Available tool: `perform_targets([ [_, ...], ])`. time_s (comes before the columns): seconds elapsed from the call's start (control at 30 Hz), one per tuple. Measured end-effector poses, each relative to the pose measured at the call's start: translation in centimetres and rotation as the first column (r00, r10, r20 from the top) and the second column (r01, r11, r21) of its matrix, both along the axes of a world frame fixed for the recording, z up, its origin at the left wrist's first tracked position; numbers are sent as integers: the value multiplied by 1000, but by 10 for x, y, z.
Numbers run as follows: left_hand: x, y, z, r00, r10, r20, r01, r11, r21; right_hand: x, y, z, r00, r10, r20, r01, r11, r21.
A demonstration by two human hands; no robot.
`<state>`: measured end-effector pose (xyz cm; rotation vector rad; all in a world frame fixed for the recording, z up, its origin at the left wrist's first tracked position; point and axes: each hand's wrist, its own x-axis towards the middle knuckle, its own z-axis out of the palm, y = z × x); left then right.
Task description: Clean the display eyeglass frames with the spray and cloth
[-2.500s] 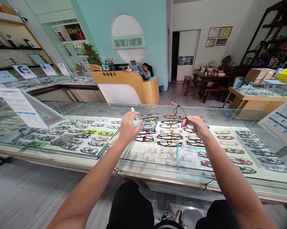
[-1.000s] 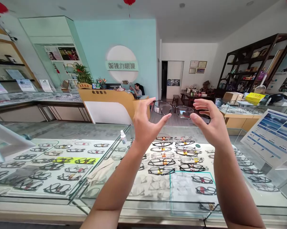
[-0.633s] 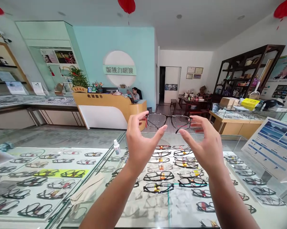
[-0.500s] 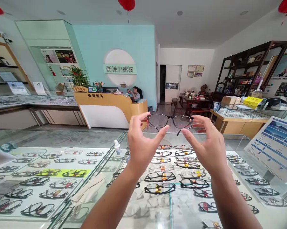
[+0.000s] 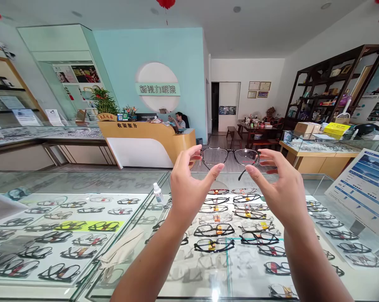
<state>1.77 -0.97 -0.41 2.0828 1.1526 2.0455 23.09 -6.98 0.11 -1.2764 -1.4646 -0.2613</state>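
Observation:
A pair of dark-framed eyeglasses is held up in front of me, above the far edge of the glass display counter. My left hand is closed on the left end of the frame, thumb below and fingers at the hinge side. On the opposite end, my right hand grips in the same way. The lenses face away and the temples point back toward me, partly hidden by my thumbs. Beneath my hands, several rows of eyeglasses lie inside the counter, many with coloured tags.
A small white bottle stands on the glass left of my hands, and a folded beige cloth lies nearer. To the right leans a printed sign. A person sits behind the reception desk.
The eyeglasses have shifted slightly right and up in view, with both hands still on them. The camera view has moved a little too.

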Motion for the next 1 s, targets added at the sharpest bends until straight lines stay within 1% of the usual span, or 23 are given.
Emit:
perform_targets([
  [0.23, -1, 2, -1, 1000, 10, 2, -10, 1000, -13, 1, 0, 0, 1000, 7, 16, -7, 1000, 9],
  [0.5, -4, 1, 0, 1000, 22, -9, -22, 999, -29, -3, -2, -1, 999, -46, 24, 47, 998, -35],
  [0.8, -5, 1, 0, 996, 69, -61, -69, 998, 5, -2, -4, -1, 998, -67, 21, 68, 996, -48],
  [1.0, -5, 1, 2, 996, 78, -47, -77, 997, 26, -2, -1, -2, 998, -48, 28, 49, 998, -43],
])
